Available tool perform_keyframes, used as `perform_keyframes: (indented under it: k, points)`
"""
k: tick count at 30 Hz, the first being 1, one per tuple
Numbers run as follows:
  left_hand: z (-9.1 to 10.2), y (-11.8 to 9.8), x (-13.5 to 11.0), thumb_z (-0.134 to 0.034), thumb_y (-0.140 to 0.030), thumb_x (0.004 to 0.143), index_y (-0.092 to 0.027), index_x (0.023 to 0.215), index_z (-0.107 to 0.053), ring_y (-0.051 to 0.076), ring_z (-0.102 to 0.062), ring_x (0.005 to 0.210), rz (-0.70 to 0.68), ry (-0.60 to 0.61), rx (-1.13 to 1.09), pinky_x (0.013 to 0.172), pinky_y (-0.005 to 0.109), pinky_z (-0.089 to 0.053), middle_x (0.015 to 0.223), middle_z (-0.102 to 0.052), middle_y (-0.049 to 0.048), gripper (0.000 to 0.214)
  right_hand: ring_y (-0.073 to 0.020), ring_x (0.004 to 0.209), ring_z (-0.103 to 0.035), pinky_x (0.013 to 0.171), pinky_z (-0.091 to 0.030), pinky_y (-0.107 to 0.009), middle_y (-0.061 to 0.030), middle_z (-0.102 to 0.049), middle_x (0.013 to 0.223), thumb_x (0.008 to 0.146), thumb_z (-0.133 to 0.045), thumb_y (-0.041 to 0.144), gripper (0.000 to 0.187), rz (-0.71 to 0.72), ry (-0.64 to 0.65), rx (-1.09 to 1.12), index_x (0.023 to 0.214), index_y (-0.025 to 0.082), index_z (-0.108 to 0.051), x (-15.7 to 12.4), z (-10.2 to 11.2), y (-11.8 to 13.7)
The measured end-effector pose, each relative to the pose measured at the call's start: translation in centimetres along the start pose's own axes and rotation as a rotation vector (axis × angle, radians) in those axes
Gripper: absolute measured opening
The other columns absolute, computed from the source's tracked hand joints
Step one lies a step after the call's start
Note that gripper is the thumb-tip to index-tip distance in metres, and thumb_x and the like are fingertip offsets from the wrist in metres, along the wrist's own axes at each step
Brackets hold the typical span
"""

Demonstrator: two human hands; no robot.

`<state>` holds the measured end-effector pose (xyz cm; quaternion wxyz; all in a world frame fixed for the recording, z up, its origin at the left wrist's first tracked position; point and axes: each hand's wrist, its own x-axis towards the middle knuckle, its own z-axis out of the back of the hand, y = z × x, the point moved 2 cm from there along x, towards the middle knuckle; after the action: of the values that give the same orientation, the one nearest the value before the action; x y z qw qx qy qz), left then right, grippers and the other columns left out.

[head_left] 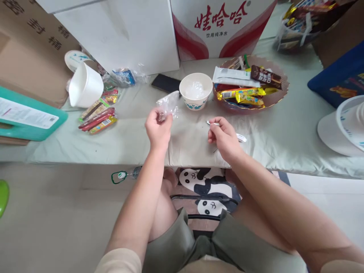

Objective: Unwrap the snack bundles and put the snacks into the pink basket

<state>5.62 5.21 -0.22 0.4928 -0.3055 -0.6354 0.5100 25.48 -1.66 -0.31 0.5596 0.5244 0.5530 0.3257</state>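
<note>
My left hand [159, 131] pinches a crumpled clear plastic wrapper [168, 102] above the table, left of a white paper bowl [195, 103]. Inside that bowl lies more clear plastic. Closed around a slim white tool, my right hand [224, 138] is just below and right of the bowl. One end of the slim white tool [241, 138] sticks out behind the hand and a small tip shows past the fingers; its exact kind cannot be made out. A dark phone [165, 83] lies flat behind the wrapper.
A scalloped bowl [285, 85] of wrapped snacks stands right of the paper bowl. Snack packets [98, 119] and a tipped white tub [87, 86] lie left. Boxes [218, 28] line the back. White tubs [332, 129] stand far right, beside a blue box [338, 76].
</note>
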Motion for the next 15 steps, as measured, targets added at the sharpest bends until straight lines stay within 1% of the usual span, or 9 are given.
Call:
perform_keyframes:
  k: [3, 5, 6, 8, 10, 12, 13, 14, 15]
  points:
    - [-1.2, -2.8, 1.8, -0.071, -0.006, 0.078, -0.023, 0.081, -0.063, 0.013, -0.057, 0.070, -0.193, -0.016, 0.229, 0.069, 0.028, -0.049, 0.074, -0.057, -0.0030, 0.019, -0.0085, 0.050, -0.051, 0.051, -0.042, -0.021, 0.0085, -0.056, 0.056, 0.082, -0.059, 0.033, 0.016, -0.010, 0.046, -0.009, 0.093, 0.023, -0.055, -0.4, -0.1, 0.2]
    - [-3.4, -4.7, 3.3, -0.067, 0.002, 0.075, -0.023, 0.078, -0.065, 0.016, -0.059, 0.075, -0.297, 0.070, 0.423, 0.075, 0.031, -0.050, 0.076, -0.059, -0.0005, 0.026, -0.0089, 0.051, -0.052, 0.052, -0.044, -0.022, 0.0085, -0.056, 0.055, 0.081, -0.058, 0.033, 0.016, -0.006, 0.068, -0.007, 0.093, 0.023, -0.055, -0.5, -0.2, 0.2]
    - [-4.8, -5.4, 4.1, -0.065, 0.004, 0.074, -0.024, 0.077, -0.067, 0.018, -0.060, 0.076, -0.324, 0.148, 0.529, 0.077, 0.032, -0.050, 0.078, -0.061, 0.0010, 0.027, -0.0091, 0.051, -0.053, 0.053, -0.044, -0.022, 0.0087, -0.056, 0.055, 0.081, -0.058, 0.033, 0.016, -0.003, 0.075, -0.005, 0.093, 0.023, -0.055, -0.5, -0.3, 0.3]
    - [-7.6, -5.7, 5.8, -0.065, 0.003, 0.073, -0.023, 0.076, -0.070, 0.021, -0.064, 0.081, -0.329, 0.305, 0.715, 0.082, 0.034, -0.051, 0.083, -0.066, 0.0042, 0.027, -0.0094, 0.051, -0.053, 0.053, -0.044, -0.022, 0.0090, -0.056, 0.055, 0.081, -0.058, 0.033, 0.017, 0.005, 0.072, 0.004, 0.094, 0.024, -0.055, -0.3, -0.4, 0.4]
    - [-10.0, -4.7, 7.6, -0.068, 0.001, 0.069, -0.022, 0.067, -0.067, 0.025, -0.068, 0.089, -0.281, 0.519, 0.861, 0.091, 0.037, -0.051, 0.077, -0.067, 0.0049, 0.023, -0.0090, 0.049, -0.053, 0.052, -0.043, -0.022, 0.0093, -0.057, 0.055, 0.081, -0.057, 0.032, 0.016, 0.012, 0.057, 0.020, 0.094, 0.024, -0.054, -0.1, -0.6, 0.5]
    - [-11.8, -2.7, 9.6, -0.073, -0.004, 0.065, -0.021, 0.058, -0.063, 0.028, -0.070, 0.090, -0.158, 0.676, 0.888, 0.095, 0.039, -0.051, 0.065, -0.063, 0.0034, 0.022, -0.0086, 0.048, -0.052, 0.051, -0.042, -0.022, 0.0095, -0.056, 0.055, 0.081, -0.056, 0.031, 0.015, 0.010, 0.048, 0.036, 0.094, 0.024, -0.054, 0.2, -0.8, 0.7]
    - [-12.5, -1.7, 10.8, -0.076, -0.007, 0.063, -0.021, 0.053, -0.060, 0.027, -0.070, 0.088, -0.076, 0.696, 0.802, 0.095, 0.038, -0.052, 0.059, -0.059, 0.0019, 0.024, -0.0085, 0.048, -0.052, 0.051, -0.042, -0.022, 0.0095, -0.056, 0.055, 0.080, -0.056, 0.031, 0.015, 0.008, 0.047, 0.046, 0.093, 0.024, -0.054, 0.3, -0.9, 0.8]
    - [-13.0, -0.7, 11.9, -0.080, -0.011, 0.060, -0.021, 0.049, -0.057, 0.027, -0.070, 0.084, -0.009, 0.662, 0.648, 0.095, 0.039, -0.054, 0.055, -0.054, 0.0004, 0.028, -0.0085, 0.048, -0.052, 0.050, -0.042, -0.021, 0.0094, -0.056, 0.055, 0.080, -0.056, 0.031, 0.015, 0.003, 0.049, 0.056, 0.093, 0.024, -0.054, 0.4, -1.0, 0.8]
    - [-13.5, 0.1, 13.2, -0.084, -0.011, 0.055, -0.021, 0.045, -0.053, 0.027, -0.070, 0.079, 0.029, 0.566, 0.448, 0.092, 0.041, -0.055, 0.051, -0.050, -0.0003, 0.034, -0.0085, 0.048, -0.052, 0.050, -0.042, -0.021, 0.0092, -0.057, 0.055, 0.080, -0.055, 0.031, 0.014, -0.002, 0.051, 0.065, 0.093, 0.024, -0.054, 0.5, -1.1, 0.9]
